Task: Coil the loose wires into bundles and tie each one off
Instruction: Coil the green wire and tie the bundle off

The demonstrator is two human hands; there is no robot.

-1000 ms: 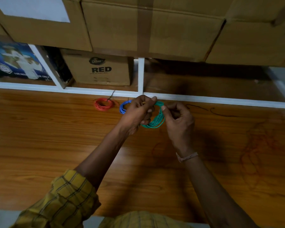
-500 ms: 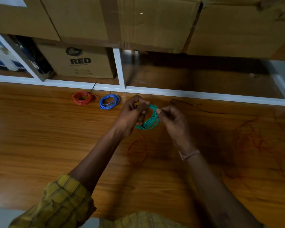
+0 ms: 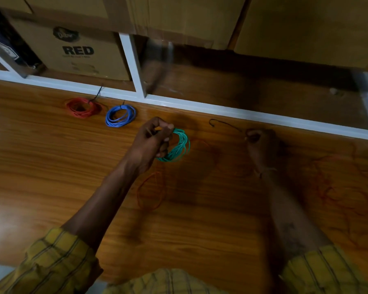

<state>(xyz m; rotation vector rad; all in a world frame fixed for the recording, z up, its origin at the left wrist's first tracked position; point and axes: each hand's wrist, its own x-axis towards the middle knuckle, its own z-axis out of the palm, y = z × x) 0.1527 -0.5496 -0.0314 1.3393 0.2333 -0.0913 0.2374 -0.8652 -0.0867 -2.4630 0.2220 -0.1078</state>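
Green coil (image 3: 177,146) gripped by left hand (image 3: 152,141); right hand (image 3: 261,145) pinches black tie (image 3: 225,124) near table edge.

Three coiled wire bundles are in view: one red bundle (image 3: 82,107), one blue bundle (image 3: 120,115) and one green bundle (image 3: 177,146). Two of them, the red and the blue, lie on the wooden worktop (image 3: 40,166) and each carries one dark tie; the green one is held by the left hand (image 3: 152,140). One loose orange wire loop (image 3: 150,193) lies on the worktop, and one tangle of loose reddish wire (image 3: 327,187) lies to the right. One thin black tie (image 3: 224,123) lies near the right hand (image 3: 260,148). Two hands and two yellow checked sleeves (image 3: 57,262) show. One cardboard box printed RED (image 3: 77,50) sits in the shelf.
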